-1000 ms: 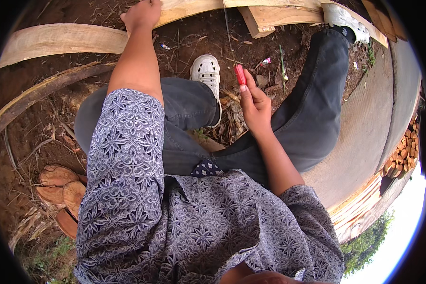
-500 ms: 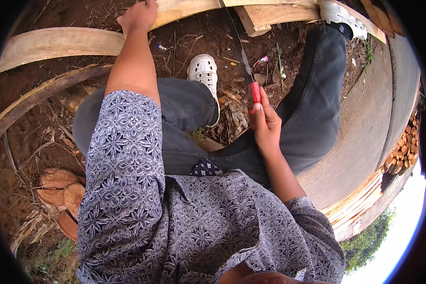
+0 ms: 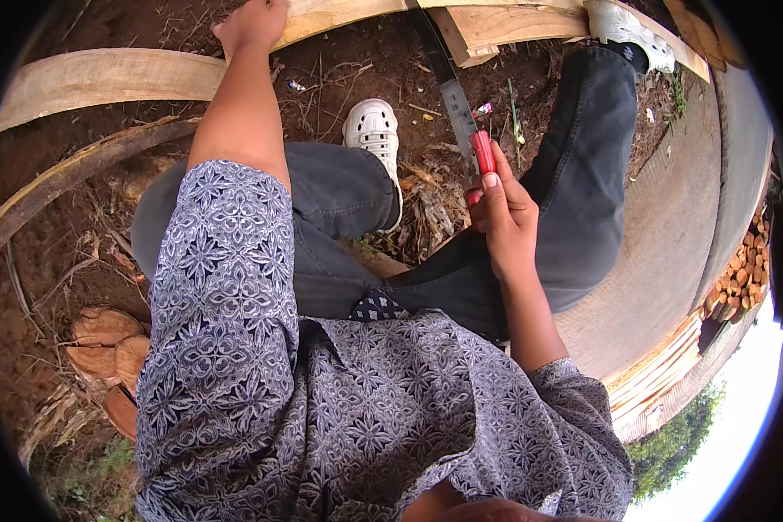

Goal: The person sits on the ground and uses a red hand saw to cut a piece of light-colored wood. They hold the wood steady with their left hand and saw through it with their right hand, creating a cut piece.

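My right hand (image 3: 511, 217) is closed round the red handle of a handsaw (image 3: 458, 109). The saw's long blade slants up and away to the left, its far end meeting the edge of a pale wooden plank (image 3: 348, 16) at the top. On that plank, left of the blade, rests my left hand (image 3: 254, 26), its fingers curled over the wood and partly cut off by the picture's edge. My right foot, in a white clog (image 3: 631, 35), is on the plank's right part. The other white clog (image 3: 371, 130) stands on the soil between.
Another pale board (image 3: 113, 83) and a curved bark-edged strip (image 3: 78, 170) lie at left. A short wood block (image 3: 470, 39) sits under the plank. Cut log rounds (image 3: 104, 335) are at lower left. Stacked sticks (image 3: 739, 278) and a grey slab (image 3: 670, 200) are at right.
My right hand has drawn the saw back toward me and slightly right, so the handle sits farther right. My left hand stays nearly where it was on the plank.
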`<state>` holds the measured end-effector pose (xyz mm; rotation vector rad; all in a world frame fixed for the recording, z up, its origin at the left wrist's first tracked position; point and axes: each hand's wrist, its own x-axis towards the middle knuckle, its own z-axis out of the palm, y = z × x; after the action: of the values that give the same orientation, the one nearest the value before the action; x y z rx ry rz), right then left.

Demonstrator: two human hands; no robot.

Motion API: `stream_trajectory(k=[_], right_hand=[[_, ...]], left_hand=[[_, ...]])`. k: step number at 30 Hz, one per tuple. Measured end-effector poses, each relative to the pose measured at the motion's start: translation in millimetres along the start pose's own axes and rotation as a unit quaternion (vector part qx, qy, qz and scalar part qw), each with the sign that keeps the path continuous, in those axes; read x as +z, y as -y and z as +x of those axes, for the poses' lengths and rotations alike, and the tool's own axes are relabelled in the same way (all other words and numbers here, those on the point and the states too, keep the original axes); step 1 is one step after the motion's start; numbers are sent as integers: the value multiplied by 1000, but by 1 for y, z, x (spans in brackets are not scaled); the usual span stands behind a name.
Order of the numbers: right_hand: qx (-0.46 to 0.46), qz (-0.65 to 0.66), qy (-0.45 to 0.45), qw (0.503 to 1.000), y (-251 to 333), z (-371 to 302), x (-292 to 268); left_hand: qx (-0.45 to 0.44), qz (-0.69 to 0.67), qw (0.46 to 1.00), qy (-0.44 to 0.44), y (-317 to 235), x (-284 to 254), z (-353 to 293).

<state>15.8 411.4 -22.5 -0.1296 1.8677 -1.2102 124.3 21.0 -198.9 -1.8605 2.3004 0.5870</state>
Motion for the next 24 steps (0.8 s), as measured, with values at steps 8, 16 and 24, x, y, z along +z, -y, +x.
stream_trajectory(k=[8,16,24], right_hand=[[-23,21,43,999,53,-20,-6],[-227,70,93,967,104,-14,2],[-229,-35,-12,973,103,-21,16]], left_hand=[[40,25,999,-12,-4,-12,-13],[199,125,971,-35,12,30,-15],[146,179,968,98,-18,15,-23]])
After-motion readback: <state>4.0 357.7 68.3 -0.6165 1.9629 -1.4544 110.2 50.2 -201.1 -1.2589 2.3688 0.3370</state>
